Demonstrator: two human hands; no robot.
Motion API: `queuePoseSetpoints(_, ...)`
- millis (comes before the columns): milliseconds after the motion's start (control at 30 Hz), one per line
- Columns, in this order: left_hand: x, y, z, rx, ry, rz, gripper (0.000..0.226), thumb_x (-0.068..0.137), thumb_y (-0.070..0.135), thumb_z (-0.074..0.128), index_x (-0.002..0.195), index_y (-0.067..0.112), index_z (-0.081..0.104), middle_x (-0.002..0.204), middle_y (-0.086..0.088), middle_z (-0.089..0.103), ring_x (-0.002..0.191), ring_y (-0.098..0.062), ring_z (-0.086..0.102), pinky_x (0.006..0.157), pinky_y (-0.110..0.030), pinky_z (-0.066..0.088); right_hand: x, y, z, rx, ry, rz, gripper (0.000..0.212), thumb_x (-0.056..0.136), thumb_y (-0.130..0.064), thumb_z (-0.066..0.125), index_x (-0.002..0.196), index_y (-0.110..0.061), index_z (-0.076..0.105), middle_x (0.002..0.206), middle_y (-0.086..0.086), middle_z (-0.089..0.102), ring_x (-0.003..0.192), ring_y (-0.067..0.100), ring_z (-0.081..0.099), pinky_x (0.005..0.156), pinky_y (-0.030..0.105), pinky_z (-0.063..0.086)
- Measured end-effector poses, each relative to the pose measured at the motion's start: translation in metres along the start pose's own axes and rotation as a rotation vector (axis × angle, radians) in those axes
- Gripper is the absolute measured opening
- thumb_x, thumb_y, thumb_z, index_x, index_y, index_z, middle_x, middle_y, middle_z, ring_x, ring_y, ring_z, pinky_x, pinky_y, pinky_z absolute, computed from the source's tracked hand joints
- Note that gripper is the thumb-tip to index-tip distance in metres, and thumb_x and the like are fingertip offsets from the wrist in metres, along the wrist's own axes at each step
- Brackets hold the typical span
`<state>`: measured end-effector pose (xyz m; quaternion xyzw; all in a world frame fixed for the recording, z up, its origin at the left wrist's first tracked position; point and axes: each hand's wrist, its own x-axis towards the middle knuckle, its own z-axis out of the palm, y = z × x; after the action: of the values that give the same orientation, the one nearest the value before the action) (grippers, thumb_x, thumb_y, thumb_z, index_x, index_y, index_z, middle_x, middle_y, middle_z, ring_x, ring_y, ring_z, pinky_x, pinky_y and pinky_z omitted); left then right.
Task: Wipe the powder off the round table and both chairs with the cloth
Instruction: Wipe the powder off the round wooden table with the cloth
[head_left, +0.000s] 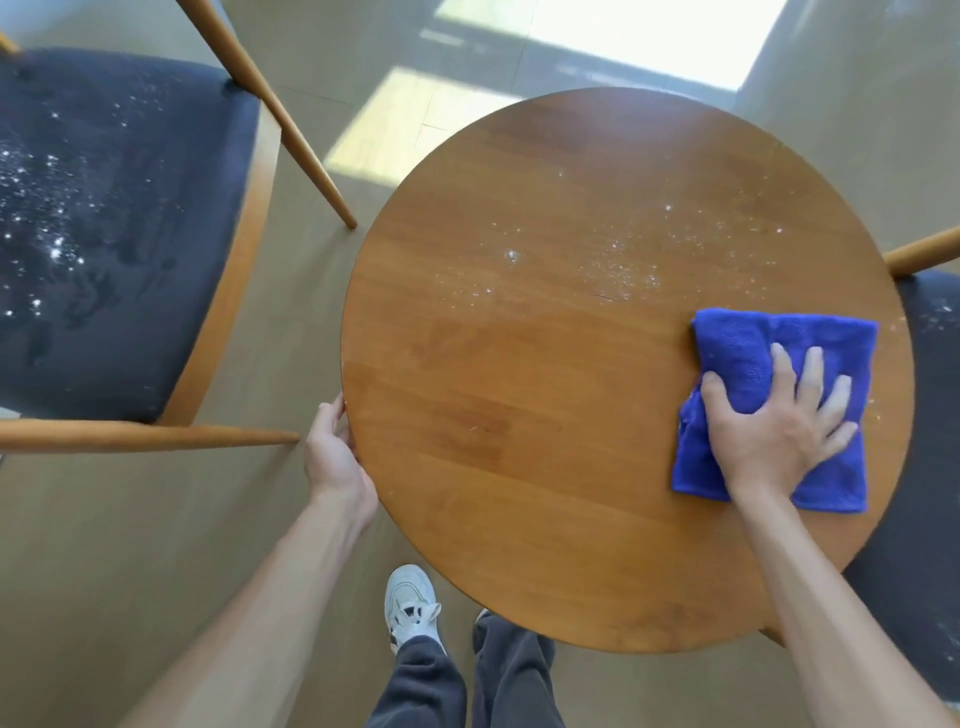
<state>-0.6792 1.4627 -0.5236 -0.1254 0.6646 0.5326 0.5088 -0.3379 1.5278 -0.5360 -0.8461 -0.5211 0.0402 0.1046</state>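
The left hand (332, 457) curls its fingers under the round table (519, 415) rim, out of sight. The right chair (930, 467) is mostly hidden behind the table and cut by the frame edge; the left chair (104, 234) runs off the left border, its back unseen, while the right hand (774, 421) covers part of the cloth (748, 353), perhaps folded.

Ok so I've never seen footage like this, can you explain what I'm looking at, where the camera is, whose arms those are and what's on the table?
There is no machine here. The one picture comes from a camera on a person's head, looking down, so the arms are their own. The right hand presses flat on a folded blue cloth lying on the round wooden table. The left hand holds the table's edge. White powder is scattered on the far part of the tabletop. A dark-seated chair at left is also speckled with powder, and a second chair shows at right, partly under the table.
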Motion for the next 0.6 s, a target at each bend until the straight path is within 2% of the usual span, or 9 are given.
queuePoseSetpoints(67,0.002,0.003,-0.004,0.009,0.003,-0.036,0.039,0.103,0.040,0.029,0.118,0.022,0.061,0.112,-0.004,0.064,0.098,-0.018,0.060,0.081,-0.036,0.050,-0.011,-0.024,0.005,0.020,0.004,0.011,0.082,0.075,-0.068,0.041,0.142,-0.020,0.048,0.157,0.003,0.031,0.146,0.034,0.018,0.113,0.063,0.011)
queuePoseSetpoints(100,0.003,0.004,-0.006,0.009,-0.008,-0.052,0.041,0.102,0.041,0.029,0.122,0.022,0.058,0.116,-0.005,0.063,0.102,-0.019,0.059,0.085,-0.038,0.049,-0.018,-0.038,0.009,0.027,0.003,-0.018,0.079,0.076,-0.066,0.045,0.141,-0.021,0.049,0.156,0.003,0.032,0.146,0.034,0.019,0.113,0.062,0.012)
queuePoseSetpoints(200,0.005,0.006,-0.013,0.017,-0.058,-0.092,0.046,0.102,0.046,0.025,0.126,0.023,0.057,0.122,-0.006,0.062,0.110,-0.022,0.057,0.091,-0.041,0.048,-0.048,-0.090,0.024,0.034,-0.001,-0.185,0.069,0.078,-0.058,0.057,0.137,-0.023,0.055,0.153,0.003,0.038,0.144,0.035,0.026,0.113,0.060,0.014)
queuePoseSetpoints(300,0.004,0.004,-0.026,0.066,-0.088,-0.122,0.049,0.101,0.051,0.023,0.127,0.028,0.057,0.124,-0.003,0.062,0.116,-0.021,0.056,0.095,-0.046,0.044,-0.084,-0.149,0.037,0.080,-0.027,-0.316,0.066,0.077,-0.057,0.060,0.134,-0.024,0.057,0.151,0.004,0.041,0.142,0.036,0.030,0.112,0.062,0.017)
queuePoseSetpoints(400,0.004,0.004,-0.044,0.097,-0.041,-0.125,0.048,0.099,0.053,0.023,0.132,0.033,0.053,0.128,-0.005,0.059,0.118,-0.020,0.054,0.105,-0.051,0.037,-0.120,-0.193,0.045,0.108,-0.062,-0.427,0.066,0.076,-0.058,0.059,0.133,-0.025,0.059,0.151,0.003,0.041,0.143,0.036,0.029,0.112,0.063,0.017)
queuePoseSetpoints(600,0.008,0.013,-0.074,0.091,0.035,-0.116,0.047,0.099,0.053,0.027,0.133,0.032,0.053,0.129,-0.005,0.057,0.119,-0.021,0.053,0.098,-0.045,0.038,-0.186,-0.235,0.053,0.172,-0.123,-0.636,0.062,0.074,-0.053,0.060,0.130,-0.027,0.061,0.151,0.004,0.042,0.143,0.036,0.028,0.113,0.062,0.016)
